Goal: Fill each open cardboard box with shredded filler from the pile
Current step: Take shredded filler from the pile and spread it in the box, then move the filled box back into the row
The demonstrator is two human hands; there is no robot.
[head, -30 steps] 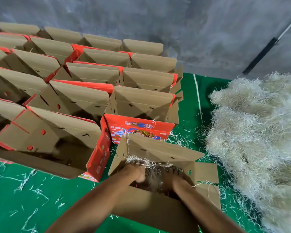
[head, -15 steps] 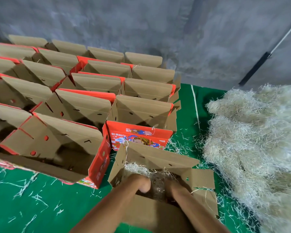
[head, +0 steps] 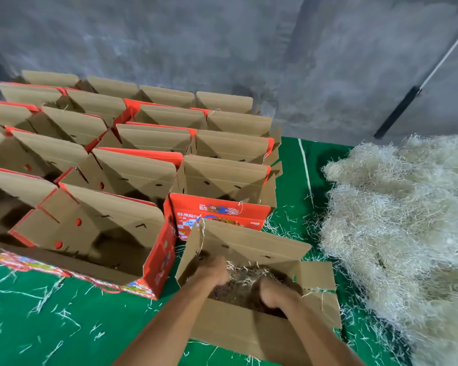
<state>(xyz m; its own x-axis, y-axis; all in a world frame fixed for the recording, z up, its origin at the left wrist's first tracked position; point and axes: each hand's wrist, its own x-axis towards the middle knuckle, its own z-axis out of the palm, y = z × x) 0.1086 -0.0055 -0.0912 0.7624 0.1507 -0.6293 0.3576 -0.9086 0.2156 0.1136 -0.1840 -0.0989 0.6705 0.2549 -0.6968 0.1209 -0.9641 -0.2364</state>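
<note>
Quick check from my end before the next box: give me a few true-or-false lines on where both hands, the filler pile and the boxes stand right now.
1. Both hands are inside the nearest box. True: the left hand and right hand are down on the filler in the box.
2. The filler pile lies to the left of the boxes. False: it lies on the right.
3. The orange box beside the nearest one is heaped full of filler. False: its inside shows bare cardboard.
4. Loose strands are scattered on the green floor. True.
5. The left hand grips a flap. False: it is down inside the box.
</note>
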